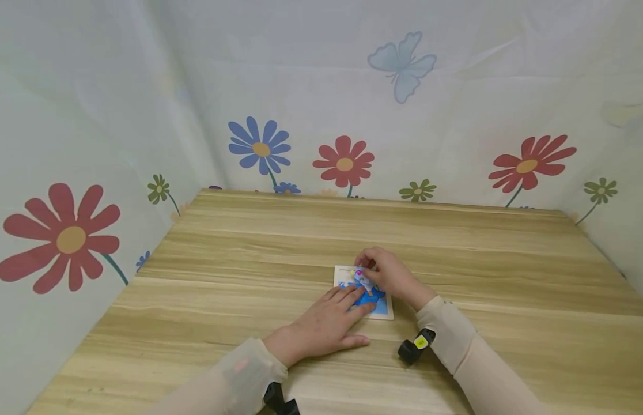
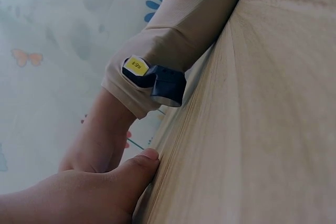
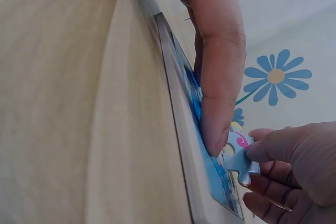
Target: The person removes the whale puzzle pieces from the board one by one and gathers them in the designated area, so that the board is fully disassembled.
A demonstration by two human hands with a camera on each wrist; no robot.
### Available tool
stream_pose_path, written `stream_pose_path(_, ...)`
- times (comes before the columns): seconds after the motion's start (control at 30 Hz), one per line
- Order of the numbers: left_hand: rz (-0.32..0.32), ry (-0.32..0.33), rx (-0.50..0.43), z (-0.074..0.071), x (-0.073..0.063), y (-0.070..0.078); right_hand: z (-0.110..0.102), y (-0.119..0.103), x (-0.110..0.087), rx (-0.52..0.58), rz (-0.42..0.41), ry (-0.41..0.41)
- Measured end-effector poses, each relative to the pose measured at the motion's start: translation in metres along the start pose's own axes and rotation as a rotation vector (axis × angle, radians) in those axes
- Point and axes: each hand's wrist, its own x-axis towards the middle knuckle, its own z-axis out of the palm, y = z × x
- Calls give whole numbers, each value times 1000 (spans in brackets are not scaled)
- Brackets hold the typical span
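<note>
Closest to me in the head view is the left sleeve (image 1: 218,377), and beyond it the left hand (image 1: 321,325) lies across a small framed puzzle board (image 1: 337,278) on the bench (image 1: 223,271). Its fingers are straight and slightly spread over the picture, its thumb off the board; that grip holds nothing. The right hand (image 1: 391,274) works at the board's far side, its grip clamped between thumb and fingers on a pale-blue puzzle piece (image 3: 242,167) with a pink swirl, tilted up and just beside a left fingertip.

What worries me is that fingertip. If the piece came down here, I think its tab could catch under the finger or ride onto a neighbour and pry it up. The pinch takes in only a thin edge, so a snag might twist the piece or make it slip free. I'd also watch the left palm: should its pressure slacken or turn sideways, a push from the right could slide the board. The hands hide much of the picture, so I can't tell whether the piece lines up with a gap; a misjudged angle seems likely.
</note>
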Motion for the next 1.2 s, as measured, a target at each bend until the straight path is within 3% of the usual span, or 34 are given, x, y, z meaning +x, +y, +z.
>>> stream_pose_path(0.6,-2,4,-7,2,0,-1,-13,-8,2,48,25,-22)
stream_pose_path(1.2,-11,-25,-31,1,1,0,-37,-10,0,-24,18,0)
